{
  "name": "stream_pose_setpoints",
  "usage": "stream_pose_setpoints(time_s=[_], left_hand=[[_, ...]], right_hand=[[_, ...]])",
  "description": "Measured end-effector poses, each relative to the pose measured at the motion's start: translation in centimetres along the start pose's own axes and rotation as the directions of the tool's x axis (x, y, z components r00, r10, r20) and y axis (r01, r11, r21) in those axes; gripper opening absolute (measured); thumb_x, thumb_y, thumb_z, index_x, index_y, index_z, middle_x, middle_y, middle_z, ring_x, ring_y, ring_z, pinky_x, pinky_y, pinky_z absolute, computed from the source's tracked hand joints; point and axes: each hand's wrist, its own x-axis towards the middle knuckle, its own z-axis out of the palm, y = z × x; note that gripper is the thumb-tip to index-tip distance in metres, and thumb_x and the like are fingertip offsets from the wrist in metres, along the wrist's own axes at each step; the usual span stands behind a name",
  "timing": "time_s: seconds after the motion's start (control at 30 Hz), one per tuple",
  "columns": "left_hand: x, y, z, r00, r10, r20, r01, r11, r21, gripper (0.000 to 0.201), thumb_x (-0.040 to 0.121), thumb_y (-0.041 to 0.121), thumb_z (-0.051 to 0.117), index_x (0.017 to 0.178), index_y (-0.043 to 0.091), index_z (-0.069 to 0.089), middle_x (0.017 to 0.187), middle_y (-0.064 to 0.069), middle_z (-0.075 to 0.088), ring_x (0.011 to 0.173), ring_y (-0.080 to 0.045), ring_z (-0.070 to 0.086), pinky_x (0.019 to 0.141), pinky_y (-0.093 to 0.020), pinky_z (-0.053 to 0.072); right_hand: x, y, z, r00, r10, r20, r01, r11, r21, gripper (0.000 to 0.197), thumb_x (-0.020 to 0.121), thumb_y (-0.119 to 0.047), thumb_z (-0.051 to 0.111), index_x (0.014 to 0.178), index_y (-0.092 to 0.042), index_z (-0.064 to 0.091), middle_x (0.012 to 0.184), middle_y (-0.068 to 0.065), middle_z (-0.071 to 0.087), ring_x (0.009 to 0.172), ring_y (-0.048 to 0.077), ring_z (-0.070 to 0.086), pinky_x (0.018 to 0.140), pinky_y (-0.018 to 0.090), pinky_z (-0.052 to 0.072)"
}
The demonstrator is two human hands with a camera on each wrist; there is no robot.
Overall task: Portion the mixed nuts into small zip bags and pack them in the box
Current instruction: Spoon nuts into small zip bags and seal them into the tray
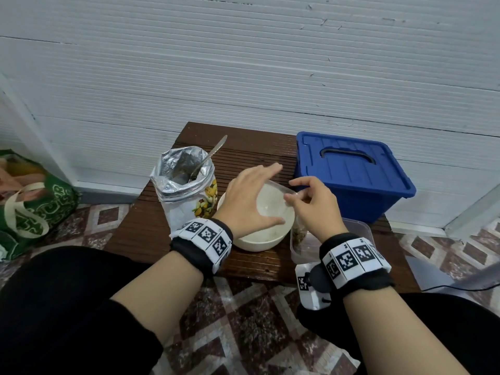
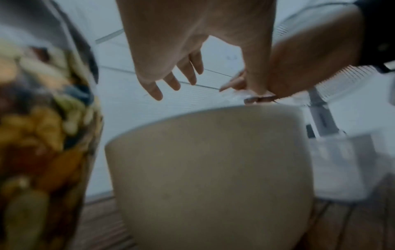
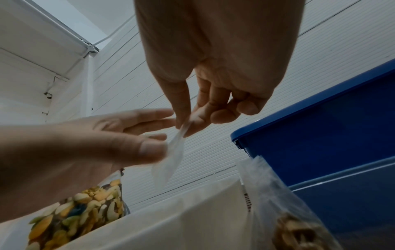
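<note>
A clear empty zip bag (image 1: 273, 191) (image 3: 171, 162) hangs over the white bowl (image 1: 259, 246) (image 2: 209, 169). My right hand (image 1: 291, 190) (image 3: 183, 123) pinches its top corner between thumb and forefinger. My left hand (image 1: 278, 193) (image 3: 153, 140) is spread above the bowl with straight fingers, its thumb touching the bag's side. The foil bag of mixed nuts (image 1: 184, 180) (image 3: 85, 211) stands open left of the bowl, with a spoon (image 1: 213, 151) stuck in it. The blue box (image 1: 349, 174) (image 3: 331, 135) stands at the right rear, lid on.
A clear plastic tub (image 1: 359, 228) sits under my right wrist, with a nut-filled zip bag (image 1: 299, 234) (image 3: 295, 228) standing in it. All rests on a small dark wooden table (image 1: 140, 234) against a white wall. A green shopping bag (image 1: 35, 207) lies on the floor, left.
</note>
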Motion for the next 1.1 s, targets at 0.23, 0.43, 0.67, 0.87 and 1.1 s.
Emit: stream_pose_setpoints(time_s=[0.23,0.43,0.67,0.87,1.1], left_hand=[[0.2,0.2,0.4,0.998,0.04,0.057,-0.044,0.997,0.063,0.082,0.062,0.059,0.079,0.135,0.036,0.05,0.132,0.014,0.051,0.132,-0.007,0.033,0.107,-0.032,0.017],[0.2,0.4,0.2,1.0,-0.005,0.005,0.005,1.0,0.014,0.074,0.058,0.063,0.079,0.124,0.038,0.055,0.113,0.019,0.052,0.117,-0.004,0.041,0.097,-0.026,0.02],[0.0,0.3,0.2,0.993,-0.065,-0.095,0.055,0.993,-0.101,0.058,0.056,0.065,0.076,0.104,0.034,0.064,0.109,0.021,0.062,0.111,0.002,0.048,0.102,-0.026,0.024],[0.0,0.4,-0.1,0.987,-0.14,-0.081,0.123,0.974,-0.189,0.051,0.056,0.051,0.085,0.1,0.028,0.072,0.097,0.015,0.069,0.098,0.002,0.058,0.089,-0.006,0.036],[-0.4,0.1,-0.3,0.996,-0.079,-0.042,0.071,0.985,-0.158,0.059,0.062,0.045,0.084,0.114,0.02,0.07,0.107,0.008,0.07,0.099,0.002,0.058,0.091,-0.006,0.04]], right_hand=[[-0.2,-0.5,-0.1,1.0,0.015,0.017,-0.017,0.992,0.124,0.044,0.081,-0.017,0.073,0.114,-0.025,0.045,0.073,0.001,0.066,0.072,0.01,0.064,0.071,0.02,0.045],[-0.4,-0.9,-0.5,0.998,0.055,0.032,-0.061,0.973,0.224,0.038,0.085,-0.018,0.068,0.115,-0.023,0.047,0.082,0.004,0.072,0.079,0.008,0.066,0.071,0.022,0.042],[-0.4,-0.7,-0.7,0.997,0.056,0.048,-0.065,0.972,0.224,0.041,0.08,-0.011,0.072,0.114,-0.021,0.051,0.083,0.005,0.073,0.084,0.011,0.067,0.075,0.02,0.044],[-0.2,0.0,-0.4,1.0,-0.002,0.015,0.0,0.99,0.143,0.037,0.08,-0.011,0.074,0.109,-0.021,0.053,0.073,-0.002,0.07,0.078,0.016,0.066,0.079,0.027,0.051],[0.0,0.0,-0.3,1.0,-0.026,-0.007,0.026,0.993,0.118,0.028,0.083,-0.017,0.072,0.104,-0.024,0.055,0.076,0.0,0.07,0.081,0.013,0.066,0.077,0.022,0.047]])
